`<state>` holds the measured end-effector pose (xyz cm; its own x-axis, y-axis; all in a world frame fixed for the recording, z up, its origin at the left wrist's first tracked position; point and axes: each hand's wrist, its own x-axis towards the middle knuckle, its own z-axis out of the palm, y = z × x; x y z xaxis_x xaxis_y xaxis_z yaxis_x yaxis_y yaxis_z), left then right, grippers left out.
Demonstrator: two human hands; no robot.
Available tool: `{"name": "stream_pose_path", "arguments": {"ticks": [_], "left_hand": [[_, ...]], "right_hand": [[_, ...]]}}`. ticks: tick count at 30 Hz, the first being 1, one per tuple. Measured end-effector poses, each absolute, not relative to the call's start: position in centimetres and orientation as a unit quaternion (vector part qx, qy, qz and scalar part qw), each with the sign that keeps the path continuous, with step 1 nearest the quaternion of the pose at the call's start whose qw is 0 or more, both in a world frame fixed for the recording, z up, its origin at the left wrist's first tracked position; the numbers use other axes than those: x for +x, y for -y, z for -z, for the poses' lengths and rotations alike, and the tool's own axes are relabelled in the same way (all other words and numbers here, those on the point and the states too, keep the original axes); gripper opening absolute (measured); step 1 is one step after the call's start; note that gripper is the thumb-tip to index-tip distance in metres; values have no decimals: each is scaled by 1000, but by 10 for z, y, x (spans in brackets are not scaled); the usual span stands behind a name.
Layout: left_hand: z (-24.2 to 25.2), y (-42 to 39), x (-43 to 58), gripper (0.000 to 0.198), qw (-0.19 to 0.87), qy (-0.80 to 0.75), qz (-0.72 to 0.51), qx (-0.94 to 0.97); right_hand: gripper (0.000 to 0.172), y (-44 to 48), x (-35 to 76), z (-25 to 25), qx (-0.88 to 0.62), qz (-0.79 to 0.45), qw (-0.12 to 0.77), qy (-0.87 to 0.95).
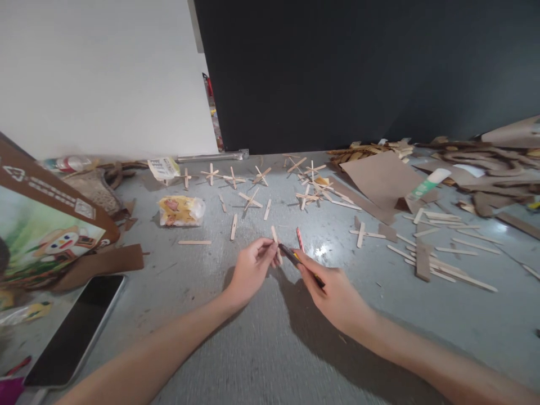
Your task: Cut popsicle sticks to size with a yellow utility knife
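A short wooden craft stick point(274, 235) stands tilted between the fingertips of my left hand point(252, 267), which is closed on it. My right hand point(335, 292) is wrapped round a dark utility knife with yellow marks point(291, 256). The knife's tip meets the stick beside my left fingertips; the blade itself is too small to make out. Just beyond the knife lies a red and white striped pencil-like stick point(300, 239). Past my hands, several crossed craft sticks point(251, 200) stand on the grey surface, with single stick pieces point(233, 226) around them.
At the right lie several loose craft sticks point(459, 270), cardboard point(375, 183) and a green-and-white glue stick point(429, 183). A yellow snack packet point(181, 211) is at the left, near a phone point(76, 332) and a printed carton point(46, 219). White and black panels point(358, 73) rise behind.
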<state>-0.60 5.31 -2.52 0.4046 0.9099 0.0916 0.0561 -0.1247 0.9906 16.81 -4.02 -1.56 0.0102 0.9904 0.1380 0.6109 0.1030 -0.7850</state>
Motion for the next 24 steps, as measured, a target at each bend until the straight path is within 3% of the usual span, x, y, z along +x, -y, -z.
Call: {"name": "stream_pose_path", "arguments": {"ticks": [12, 24], "left_hand": [[24, -53, -5, 38, 524, -404, -389, 641], [26, -47, -4, 52, 486, -419, -370, 671]], "right_hand": [[60, 39, 161, 9, -583, -454, 409, 536], [60, 41, 156, 18, -579, -475, 428, 506]]}}
